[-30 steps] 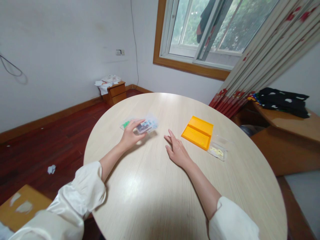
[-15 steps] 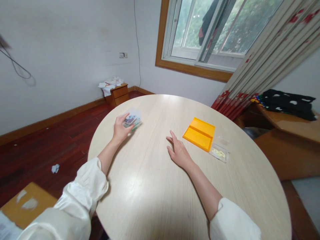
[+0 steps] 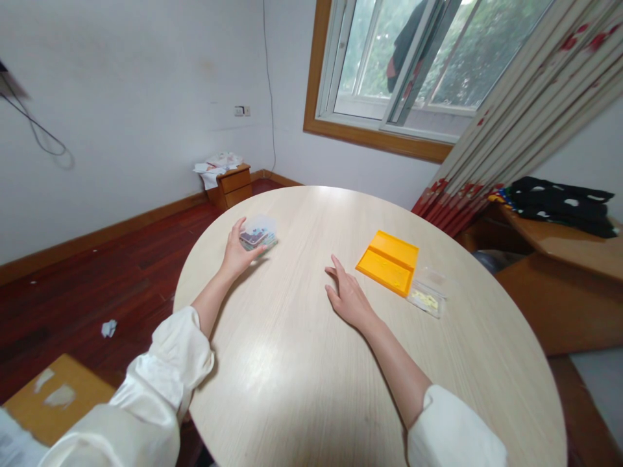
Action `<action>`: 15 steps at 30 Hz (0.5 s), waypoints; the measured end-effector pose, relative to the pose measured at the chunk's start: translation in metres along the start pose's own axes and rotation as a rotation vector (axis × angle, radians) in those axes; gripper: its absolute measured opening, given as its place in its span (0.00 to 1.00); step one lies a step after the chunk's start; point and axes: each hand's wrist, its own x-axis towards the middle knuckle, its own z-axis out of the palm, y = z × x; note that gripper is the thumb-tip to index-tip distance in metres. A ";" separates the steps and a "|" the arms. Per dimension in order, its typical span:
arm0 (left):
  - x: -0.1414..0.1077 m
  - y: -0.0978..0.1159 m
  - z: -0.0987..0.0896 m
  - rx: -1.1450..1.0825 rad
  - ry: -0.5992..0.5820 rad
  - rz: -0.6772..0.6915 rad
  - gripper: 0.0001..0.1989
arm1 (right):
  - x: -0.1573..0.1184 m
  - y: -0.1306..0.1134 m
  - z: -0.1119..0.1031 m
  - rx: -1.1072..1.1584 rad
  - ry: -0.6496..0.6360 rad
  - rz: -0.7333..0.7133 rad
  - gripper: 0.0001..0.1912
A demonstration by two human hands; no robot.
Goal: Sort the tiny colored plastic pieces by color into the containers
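Now a flat, clear plastic box of dark and blue bits (image 3: 253,238) has been moved to the left side of the round, pale, wood-look table (image 3: 292,363), and the left hand (image 3: 238,255) is spread wider around it, so it seems let go. Nothing is held by the right hand (image 3: 350,297), near the open yellow plastic case (image 3: 388,261). No words can be read.

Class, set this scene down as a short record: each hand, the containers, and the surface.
Left hand: at a clear box; grip unclear
Right hand: holds nothing, fingers apart, near the yellow case
Yellow case: open, lying on the table
Small container: clear, beside the case, pale yellow pieces inside
Table: round, pale top
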 end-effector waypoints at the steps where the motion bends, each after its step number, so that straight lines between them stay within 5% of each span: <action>1: 0.000 -0.001 0.000 -0.020 0.000 -0.010 0.44 | 0.000 0.000 0.000 0.003 0.006 -0.003 0.38; 10: -0.002 -0.011 0.003 -0.182 -0.018 -0.046 0.61 | -0.001 0.006 -0.002 -0.102 0.152 -0.014 0.32; 15: -0.002 -0.014 0.003 -0.198 -0.040 -0.065 0.62 | -0.005 0.019 -0.003 -0.323 0.275 0.204 0.30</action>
